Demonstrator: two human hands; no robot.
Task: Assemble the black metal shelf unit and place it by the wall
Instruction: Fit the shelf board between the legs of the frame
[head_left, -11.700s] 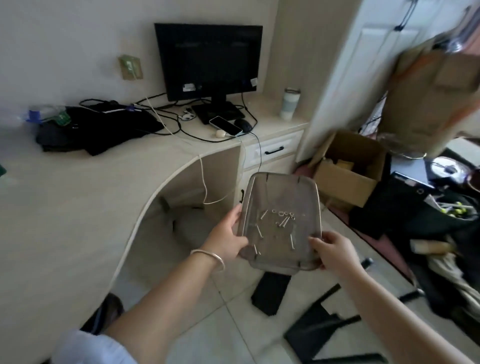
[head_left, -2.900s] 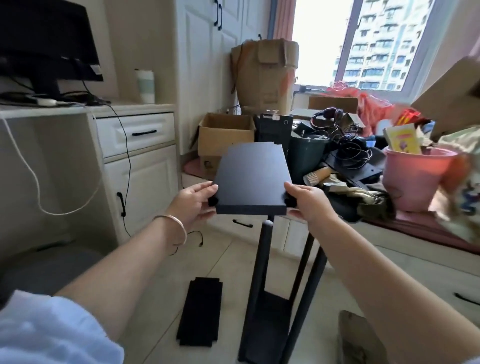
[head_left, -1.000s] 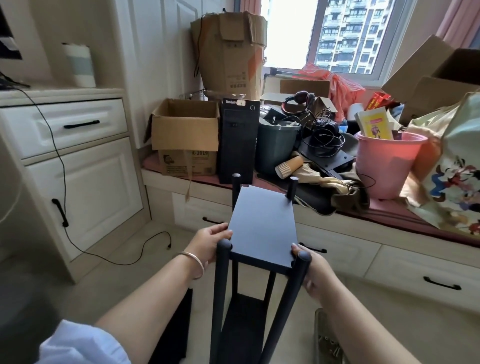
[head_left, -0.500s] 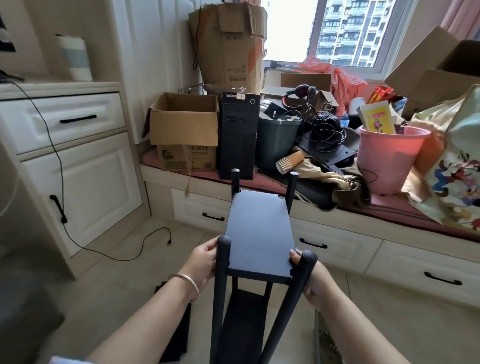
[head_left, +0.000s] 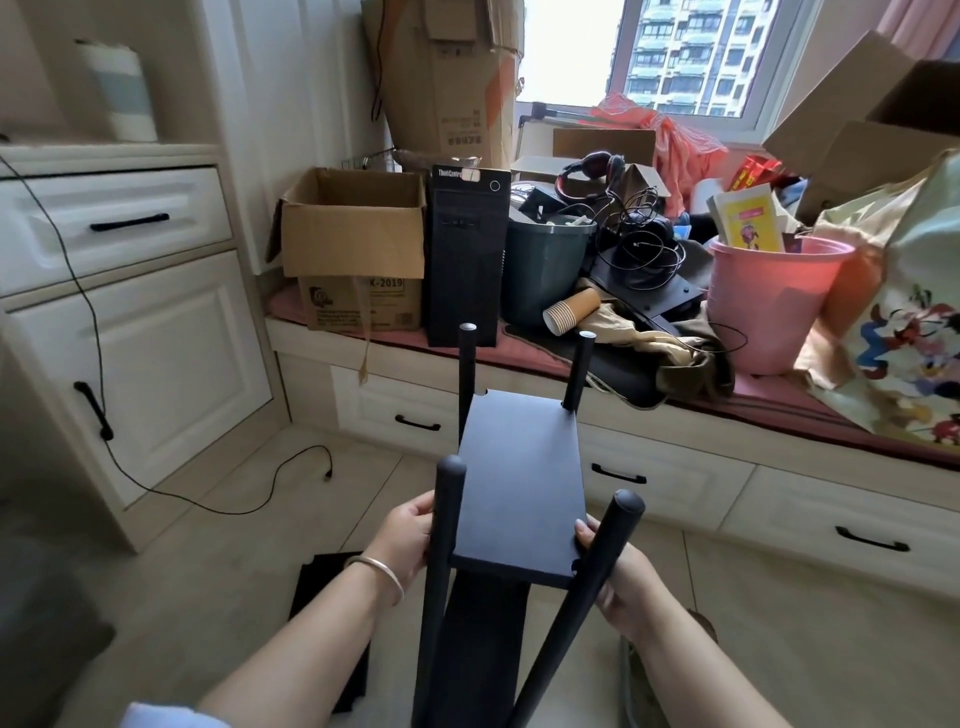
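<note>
At the far left a white cupboard (head_left: 140, 364) stands under a drawer (head_left: 114, 223) with a black handle, and a thin black cable (head_left: 83, 291) hangs down its front and trails across the floor tiles. A spare black panel (head_left: 324, 577) lies flat on the floor just left of the frame. The left hand (head_left: 402, 540), a silver bangle (head_left: 382, 569) on its wrist, grips the left edge of the black shelf board (head_left: 519, 483), fingers curled round it beside the near left post (head_left: 441, 561). The board sits level between four upright black posts, the two far ones (head_left: 466, 374) rising above it, and a lower shelf shows dark beneath. The frame stands on the floor in front of the window seat, not against a wall. The right hand (head_left: 618, 587) holds the board's right edge, thumb on top and fingers curled under, partly hidden behind the near right post (head_left: 587, 597). Behind, on the window seat, stand an open cardboard box (head_left: 353, 244), a black computer tower (head_left: 465, 260), a dark green bin (head_left: 545, 270), a tipped paper cup (head_left: 571, 310) and a pink bucket (head_left: 769, 301)
</note>
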